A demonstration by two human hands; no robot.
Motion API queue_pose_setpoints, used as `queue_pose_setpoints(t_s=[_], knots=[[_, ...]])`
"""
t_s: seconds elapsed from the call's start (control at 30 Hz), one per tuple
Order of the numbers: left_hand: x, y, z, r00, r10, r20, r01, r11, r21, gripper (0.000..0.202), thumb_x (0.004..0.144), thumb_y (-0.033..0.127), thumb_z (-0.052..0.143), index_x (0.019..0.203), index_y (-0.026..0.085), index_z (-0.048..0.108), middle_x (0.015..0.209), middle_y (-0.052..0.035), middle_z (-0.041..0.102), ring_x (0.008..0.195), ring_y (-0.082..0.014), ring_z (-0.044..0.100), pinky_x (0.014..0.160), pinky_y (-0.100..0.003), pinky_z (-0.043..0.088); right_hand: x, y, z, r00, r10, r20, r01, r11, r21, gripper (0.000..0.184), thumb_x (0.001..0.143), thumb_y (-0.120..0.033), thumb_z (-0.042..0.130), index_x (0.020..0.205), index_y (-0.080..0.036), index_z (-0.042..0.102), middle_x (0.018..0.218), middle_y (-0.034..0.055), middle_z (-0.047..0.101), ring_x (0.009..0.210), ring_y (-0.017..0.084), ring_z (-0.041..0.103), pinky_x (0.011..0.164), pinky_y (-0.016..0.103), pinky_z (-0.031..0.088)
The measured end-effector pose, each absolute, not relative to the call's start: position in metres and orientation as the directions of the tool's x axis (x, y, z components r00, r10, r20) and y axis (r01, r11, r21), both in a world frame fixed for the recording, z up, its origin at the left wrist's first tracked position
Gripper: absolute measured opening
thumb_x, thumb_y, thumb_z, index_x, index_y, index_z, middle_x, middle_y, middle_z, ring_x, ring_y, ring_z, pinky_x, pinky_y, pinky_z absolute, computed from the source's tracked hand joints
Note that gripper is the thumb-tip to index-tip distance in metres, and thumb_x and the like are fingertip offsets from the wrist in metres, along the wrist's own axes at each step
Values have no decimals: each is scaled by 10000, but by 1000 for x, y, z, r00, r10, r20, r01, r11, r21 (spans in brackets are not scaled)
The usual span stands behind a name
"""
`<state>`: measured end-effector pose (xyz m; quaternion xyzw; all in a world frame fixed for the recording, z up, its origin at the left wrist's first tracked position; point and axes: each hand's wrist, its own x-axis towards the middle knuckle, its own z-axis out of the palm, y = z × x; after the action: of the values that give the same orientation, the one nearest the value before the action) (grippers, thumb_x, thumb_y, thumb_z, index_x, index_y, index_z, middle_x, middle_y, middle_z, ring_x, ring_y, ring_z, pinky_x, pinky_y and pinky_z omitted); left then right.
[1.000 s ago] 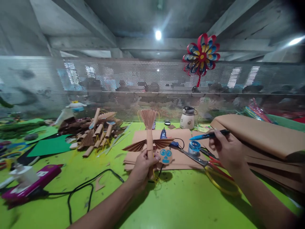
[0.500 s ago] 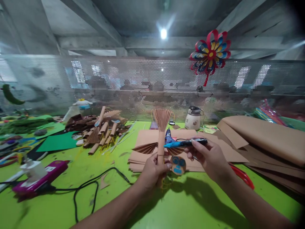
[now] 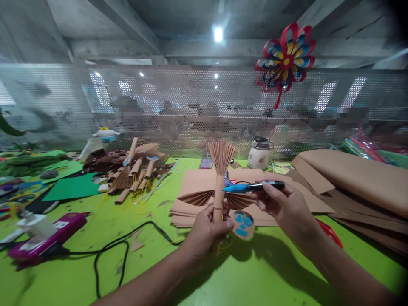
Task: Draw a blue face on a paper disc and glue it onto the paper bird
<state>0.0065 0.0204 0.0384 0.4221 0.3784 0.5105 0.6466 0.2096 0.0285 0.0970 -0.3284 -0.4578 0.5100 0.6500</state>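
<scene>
My left hand is closed around the rolled body of a brown paper bird. The bird has a pleated fan tail on top, pleated wings at both sides, and a round face disc with blue eyes hanging low. My right hand grips a pen with a blue tip and black barrel. The pen lies level, and its blue tip points left at the bird's body just above the wings. Both hands hover over a stack of brown paper sheets on the green table.
A heap of finished brown paper birds lies at the back left. A magenta glue gun with a black cord rests at the left. A white jar, large brown paper sheets, red-handled scissors and a hanging paper flower stand to the right.
My right hand has carried the pen leftward from over the scissors to the bird's body. The left hand has raised the bird slightly; the camera view has shifted left.
</scene>
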Motion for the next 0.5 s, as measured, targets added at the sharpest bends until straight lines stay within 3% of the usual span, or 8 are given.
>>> queue_pose_setpoints(t_s=[0.1, 0.2, 0.27, 0.33, 0.4, 0.5], knots=[[3, 21, 42, 152, 987, -55, -340, 105, 934, 512, 569, 292, 947, 985, 157, 682, 753, 5, 649, 483, -58, 431, 441, -205, 293, 221, 30, 107, 144, 950, 278, -317, 310, -896, 369, 709, -466, 896, 894, -187, 740, 689, 60, 768, 495, 129, 601, 485, 252, 463], [-1, 23, 48, 117, 992, -47, -346, 85, 934, 436, 599, 263, 935, 935, 158, 679, 728, 11, 644, 493, -58, 440, 458, -196, 315, 249, 41, 117, 326, 861, 391, -72, 435, -898, 363, 740, -538, 789, 835, -199, 698, 657, 25, 707, 519, 139, 594, 496, 272, 480], [-2, 24, 52, 99, 994, -41, -351, 73, 933, 383, 624, 249, 927, 893, 157, 672, 702, 16, 633, 511, -63, 457, 473, -186, 328, 273, 52, 119, 418, 805, 421, 62, 438, -897, 346, 758, -532, 767, 788, -205, 655, 618, 0, 661, 516, 131, 573, 481, 258, 455], [-3, 24, 55, 83, 996, -33, -358, 61, 932, 357, 632, 245, 927, 858, 157, 666, 674, 25, 617, 521, -69, 468, 484, -181, 342, 297, 66, 114, 465, 784, 412, 183, 370, -911, 350, 794, -474, 785, 690, -198, 596, 547, -29, 586, 446, 98, 479, 414, 239, 360], [-3, 23, 58, 74, 997, -29, -364, 54, 930, 357, 623, 247, 936, 841, 155, 668, 683, 21, 623, 532, -77, 484, 489, -184, 359, 313, 79, 105, 467, 799, 378, 304, 256, -918, 349, 865, -374, 789, 664, -178, 582, 524, -51, 539, 432, 81, 446, 411, 221, 346], [-5, 23, 64, 67, 997, -40, -372, 62, 926, 371, 595, 227, 947, 850, 147, 689, 739, -13, 661, 582, -110, 551, 500, -199, 403, 321, 95, 88, 417, 856, 305, 449, 98, -888, 243, 990, -336, 723, 855, -143, 662, 711, -41, 629, 537, 88, 558, 505, 217, 484]])
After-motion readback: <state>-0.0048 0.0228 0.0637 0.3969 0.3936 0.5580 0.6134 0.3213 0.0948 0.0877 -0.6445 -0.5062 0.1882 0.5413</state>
